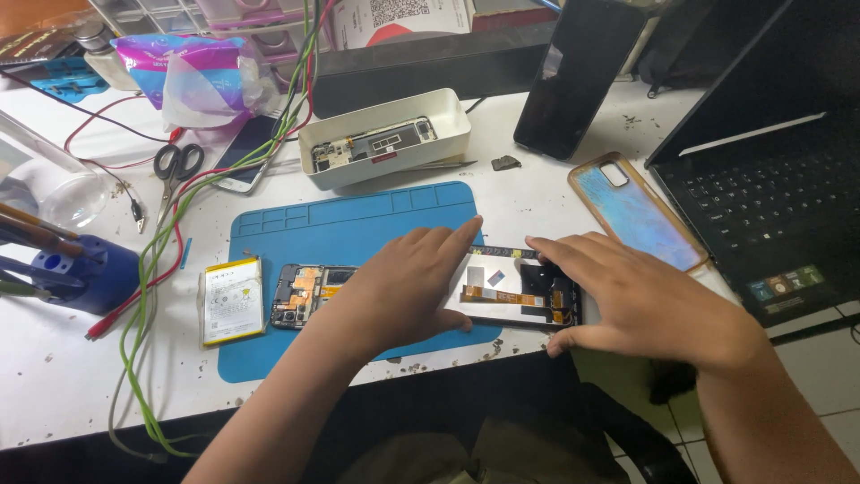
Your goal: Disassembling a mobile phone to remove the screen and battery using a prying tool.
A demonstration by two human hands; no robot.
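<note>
From the head camera, your left hand [403, 287] lies flat, fingers stretched, pressing down on the opened phone frame [515, 291] at the right edge of the blue work mat [349, 229]; it grips nothing. Your right hand [627, 300] steadies the frame's right end, fingertips on top and thumb along the near edge, a light pinch rather than a closed fist. A removed circuit assembly [305, 294] sits just left of your left wrist, with a battery [232, 300] beside it. A white tray [385, 136] of parts stands behind the mat, a laptop [770, 179] to the right.
</note>
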